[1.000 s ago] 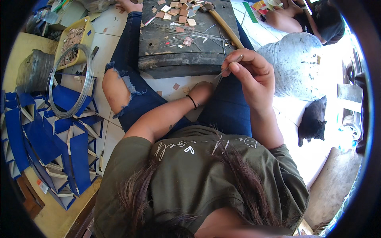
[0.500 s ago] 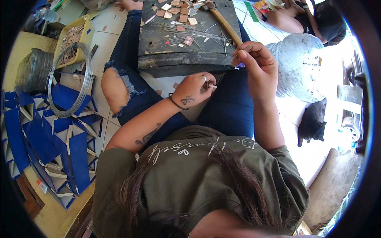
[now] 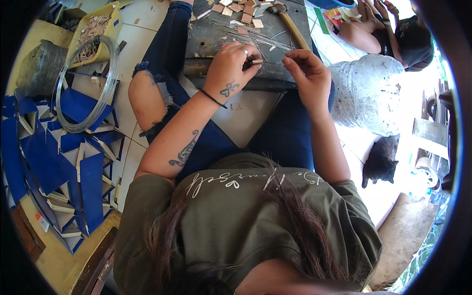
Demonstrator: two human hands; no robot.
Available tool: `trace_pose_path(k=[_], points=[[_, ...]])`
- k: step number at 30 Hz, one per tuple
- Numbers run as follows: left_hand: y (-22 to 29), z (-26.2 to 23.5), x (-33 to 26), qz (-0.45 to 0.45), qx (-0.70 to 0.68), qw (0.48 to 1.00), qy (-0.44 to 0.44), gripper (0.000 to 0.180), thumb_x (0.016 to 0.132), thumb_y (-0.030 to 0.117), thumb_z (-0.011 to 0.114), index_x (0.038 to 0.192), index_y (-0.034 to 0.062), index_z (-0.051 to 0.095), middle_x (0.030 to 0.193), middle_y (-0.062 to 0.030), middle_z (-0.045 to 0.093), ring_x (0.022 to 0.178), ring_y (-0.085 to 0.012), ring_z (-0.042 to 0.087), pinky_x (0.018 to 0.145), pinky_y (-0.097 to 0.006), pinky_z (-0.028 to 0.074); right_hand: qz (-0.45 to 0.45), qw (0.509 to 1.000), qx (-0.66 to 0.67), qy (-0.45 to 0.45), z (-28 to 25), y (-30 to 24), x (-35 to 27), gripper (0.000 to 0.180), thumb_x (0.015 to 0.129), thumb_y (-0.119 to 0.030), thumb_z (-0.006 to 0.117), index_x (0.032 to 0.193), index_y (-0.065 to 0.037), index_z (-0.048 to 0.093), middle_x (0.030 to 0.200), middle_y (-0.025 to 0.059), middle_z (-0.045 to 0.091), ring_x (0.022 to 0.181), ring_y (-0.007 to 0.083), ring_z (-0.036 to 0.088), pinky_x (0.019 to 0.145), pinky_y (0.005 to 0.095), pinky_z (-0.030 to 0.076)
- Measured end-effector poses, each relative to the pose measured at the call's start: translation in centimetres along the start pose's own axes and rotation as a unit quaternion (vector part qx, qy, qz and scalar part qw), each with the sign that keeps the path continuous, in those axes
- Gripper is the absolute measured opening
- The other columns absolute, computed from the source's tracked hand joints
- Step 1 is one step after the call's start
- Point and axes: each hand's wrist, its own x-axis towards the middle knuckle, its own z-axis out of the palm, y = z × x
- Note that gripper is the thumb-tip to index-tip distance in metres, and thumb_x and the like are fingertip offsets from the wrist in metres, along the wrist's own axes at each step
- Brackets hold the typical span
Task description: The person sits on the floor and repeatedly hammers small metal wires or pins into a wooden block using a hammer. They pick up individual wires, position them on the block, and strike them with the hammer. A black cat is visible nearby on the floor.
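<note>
Over the near edge of the dark wooden work block point(image 3: 199, 66), my left hand point(image 3: 228, 66) is closed on a small wooden tile point(image 3: 256, 61), which pokes out between thumb and fingers. To its right, my right hand point(image 3: 312, 78) is raised with thumb and forefinger pinched on what looks like a thin wire, barely visible against the block. Beyond both hands, several loose thin metal wires point(image 3: 260, 35) lie across the block. Small square wooden tiles point(image 3: 246, 17) are scattered at its far side. A hammer point(image 3: 295, 32) with a wooden handle rests at the right.
At left, a wire coil point(image 3: 59, 105) leans on a heap of blue folded pieces point(image 3: 91, 189), with a yellow tray point(image 3: 117, 19) of small tiles behind. A plastic-wrapped bundle point(image 3: 366, 91) and a black cat point(image 3: 381, 162) are on the right. Another person point(image 3: 361, 37) sits at the far right.
My left hand has moved forward from above my lap to over the block, still with the tile. My right hand has lowered slightly and come nearer to it. The view has shifted.
</note>
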Motion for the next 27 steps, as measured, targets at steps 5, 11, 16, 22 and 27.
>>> trace_pose_path(k=[5, 11, 16, 22, 27], points=[[-0.5, -0.1, 0.1, 0.006, 0.010, 1.000, 0.003, 0.016, 0.073, 0.012, 0.076, 0.084, 0.0043, 0.067, 0.074, -0.0078, 0.060, 0.070, -0.0222, 0.061, 0.065, -0.032, 0.049, -0.077, 0.994, -0.078, -0.010, 1.2, -0.7, 0.4, 0.013, 0.085, -0.003, 0.067, 0.096, 0.002, 0.064, 0.090, 0.0042, 0.068, 0.083, 0.0085, 0.064, 0.076, 0.0215, 0.049], [-0.7, -0.7, 0.3, -0.014, -0.011, 1.000, -0.022, 0.017, 0.073, 0.013, 0.077, 0.084, 0.0020, 0.068, 0.077, -0.0087, 0.062, 0.071, -0.0217, 0.062, 0.067, -0.031, 0.050, -0.131, 0.984, -0.119, 0.009, 2.1, -1.5, 1.1, 0.012, 0.080, -0.005, 0.069, 0.091, 0.000, 0.066, 0.082, 0.0094, 0.069, 0.074, 0.0154, 0.066, 0.069, 0.0267, 0.051], [-0.7, -0.7, 0.4, 0.014, -0.047, 0.999, -0.023, 0.016, 0.074, 0.010, 0.076, 0.083, -0.0001, 0.067, 0.080, -0.0086, 0.064, 0.074, -0.0206, 0.063, 0.069, -0.030, 0.051, -0.138, 0.984, -0.116, 0.012, 2.2, -1.4, 1.2, 0.012, 0.080, -0.005, 0.069, 0.090, -0.001, 0.067, 0.083, 0.0101, 0.069, 0.074, 0.0177, 0.066, 0.068, 0.0283, 0.051], [-0.8, -0.7, 0.3, 0.007, -0.056, 0.998, -0.026, 0.016, 0.073, 0.009, 0.076, 0.082, -0.0003, 0.067, 0.079, -0.0080, 0.064, 0.074, -0.0203, 0.063, 0.069, -0.030, 0.050, -0.151, 0.979, -0.140, 0.002, 2.3, -1.3, 1.3, 0.012, 0.079, -0.006, 0.069, 0.090, -0.002, 0.067, 0.083, 0.0113, 0.068, 0.073, 0.0214, 0.066, 0.067, 0.0300, 0.051], [-0.8, -0.6, 0.3, 0.002, -0.037, 0.999, -0.023, 0.017, 0.072, 0.011, 0.076, 0.082, 0.0002, 0.067, 0.078, -0.0079, 0.063, 0.073, -0.0202, 0.062, 0.068, -0.030, 0.050, -0.153, 0.977, -0.146, -0.004, 2.4, -1.5, 1.2, 0.011, 0.079, -0.006, 0.069, 0.090, -0.002, 0.067, 0.082, 0.0115, 0.068, 0.074, 0.0217, 0.066, 0.067, 0.0302, 0.051]])
